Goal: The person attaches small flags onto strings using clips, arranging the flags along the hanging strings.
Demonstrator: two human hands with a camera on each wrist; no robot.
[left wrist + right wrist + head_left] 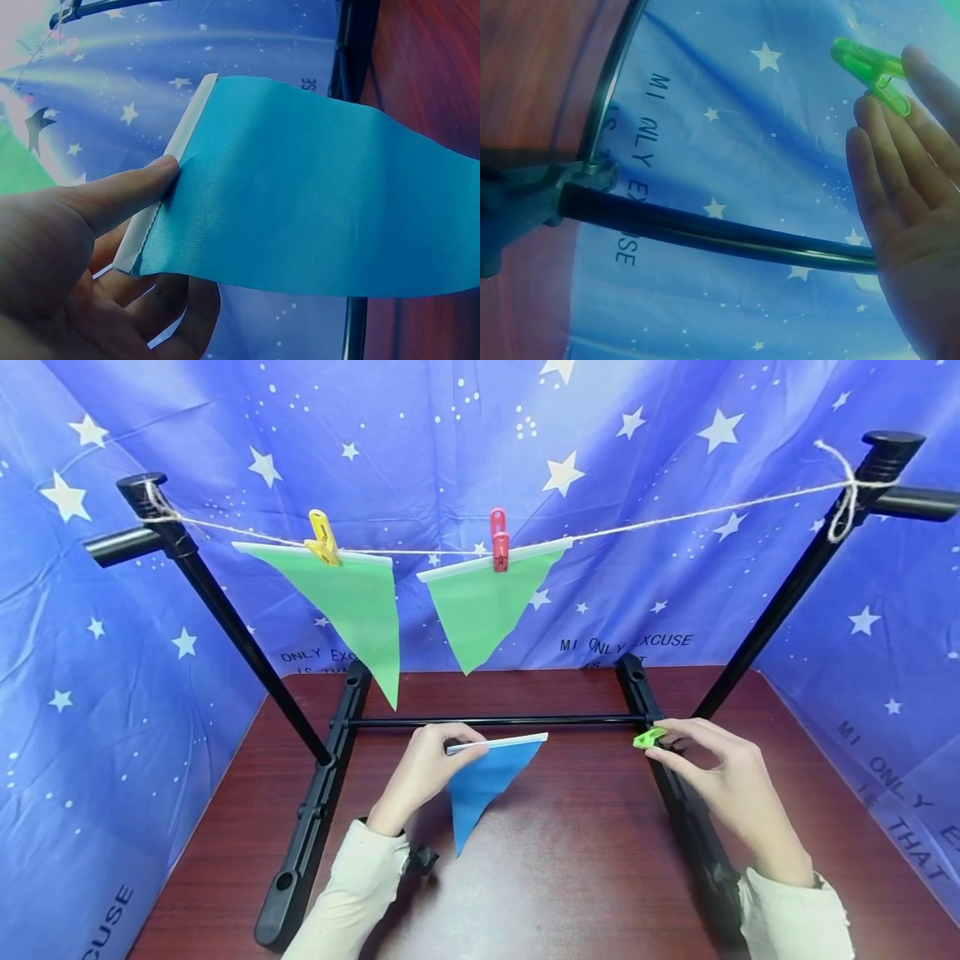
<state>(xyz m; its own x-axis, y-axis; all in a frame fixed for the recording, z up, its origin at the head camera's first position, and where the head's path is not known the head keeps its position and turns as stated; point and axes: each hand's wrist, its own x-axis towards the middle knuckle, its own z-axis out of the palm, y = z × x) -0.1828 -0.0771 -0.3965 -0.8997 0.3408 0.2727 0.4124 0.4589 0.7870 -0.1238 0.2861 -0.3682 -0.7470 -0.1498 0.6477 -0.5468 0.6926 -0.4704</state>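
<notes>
A blue triangular pennant (487, 781) with a white top band hangs point-down from my left hand (429, 770), which pinches the band between thumb and fingers. The left wrist view shows the thumb pressed on the white edge of the pennant (300, 187). Off to the right, above the stand's right foot, my right hand (731, 777) pinches a light green clothespin (648, 738) by one end. In the right wrist view the clothespin (870, 73) sits between thumb and fingertips. Two green pennants (352, 610) (491, 602) hang from a string (675, 518), one under a yellow clothespin (322, 537), the other under a red clothespin (499, 540).
The string is tied between two slanted black posts (240, 635) (780, 602) of a black stand. A crossbar (495, 722) joins its feet low on the dark red table (570, 868). A blue star-patterned curtain (450, 443) surrounds the back and sides.
</notes>
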